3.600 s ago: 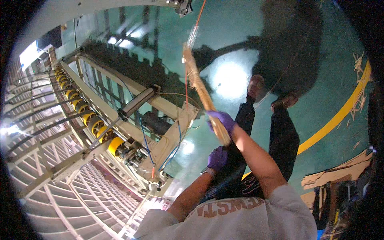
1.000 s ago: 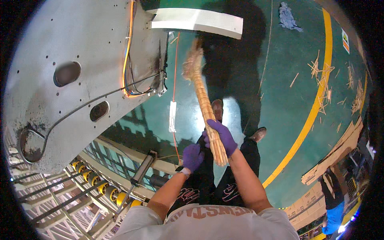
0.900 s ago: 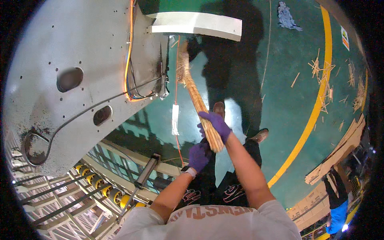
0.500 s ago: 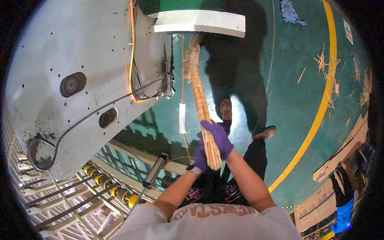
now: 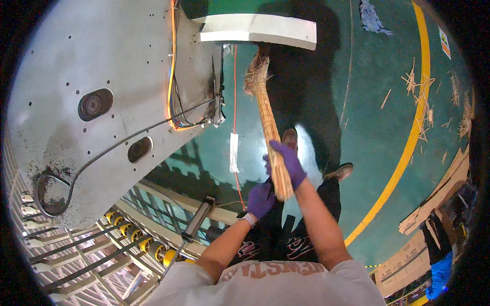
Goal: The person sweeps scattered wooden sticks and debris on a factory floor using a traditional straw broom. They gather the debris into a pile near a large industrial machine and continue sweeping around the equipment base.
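My right hand (image 5: 288, 162), in a purple glove, is wrapped round the handle of a straw broom (image 5: 267, 115) near its butt end. The frayed broom head (image 5: 256, 76) points away from me, just short of a white beam (image 5: 258, 29) that juts out from the machine. My left hand (image 5: 261, 200), gloved alike, is off the handle, a little left of its end. Its fingers seem loosely stretched beside my dark trousers, their tips partly hidden.
A large grey machine panel (image 5: 127, 61) with cables stands at left, above a frame with yellow rollers (image 5: 153, 247). A yellow line (image 5: 403, 158) crosses the green floor at right. Straw bits (image 5: 421, 102), a cloth (image 5: 374, 18), flat cardboard (image 5: 403, 265) and a blue-clad person (image 5: 439, 273) are there too.
The left hand has come away from the broom handle. The right hand has moved slightly up and to the right with the broom, and the broom head has shifted right and toward me.
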The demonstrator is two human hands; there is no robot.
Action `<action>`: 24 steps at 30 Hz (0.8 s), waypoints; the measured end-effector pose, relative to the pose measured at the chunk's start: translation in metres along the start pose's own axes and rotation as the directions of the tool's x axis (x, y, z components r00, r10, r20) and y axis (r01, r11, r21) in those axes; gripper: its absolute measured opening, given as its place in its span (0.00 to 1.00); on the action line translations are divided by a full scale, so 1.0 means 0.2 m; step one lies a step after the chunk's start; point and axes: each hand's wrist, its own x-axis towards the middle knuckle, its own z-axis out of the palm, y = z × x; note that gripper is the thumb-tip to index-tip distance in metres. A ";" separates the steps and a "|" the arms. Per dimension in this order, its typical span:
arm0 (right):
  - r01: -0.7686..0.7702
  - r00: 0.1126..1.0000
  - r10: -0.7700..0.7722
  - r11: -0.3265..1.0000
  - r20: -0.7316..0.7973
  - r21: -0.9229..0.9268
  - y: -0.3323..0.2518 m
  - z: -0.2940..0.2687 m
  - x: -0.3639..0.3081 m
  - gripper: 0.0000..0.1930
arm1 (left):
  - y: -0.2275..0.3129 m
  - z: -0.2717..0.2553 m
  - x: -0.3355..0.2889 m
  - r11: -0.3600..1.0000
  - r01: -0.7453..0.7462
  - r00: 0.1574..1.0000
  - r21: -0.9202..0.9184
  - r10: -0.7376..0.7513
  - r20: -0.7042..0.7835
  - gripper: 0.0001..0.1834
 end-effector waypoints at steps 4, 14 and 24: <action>0.027 0.997 -0.019 0.994 0.075 -0.106 0.12 -0.07 -0.08 0.25 | 0.00 0.06 -0.03 0.984 0.099 0.994 -0.146 -0.092 0.055 0.15; 0.092 0.990 -0.096 0.995 0.104 0.045 -0.18 0.03 0.25 0.24 | 0.01 0.01 0.04 0.987 -0.066 0.998 0.148 0.064 0.018 0.23; -0.058 0.978 0.106 0.967 0.182 -0.248 -0.07 -0.07 0.26 0.26 | 0.06 0.08 -0.08 0.974 0.010 0.985 0.225 -0.049 0.168 0.21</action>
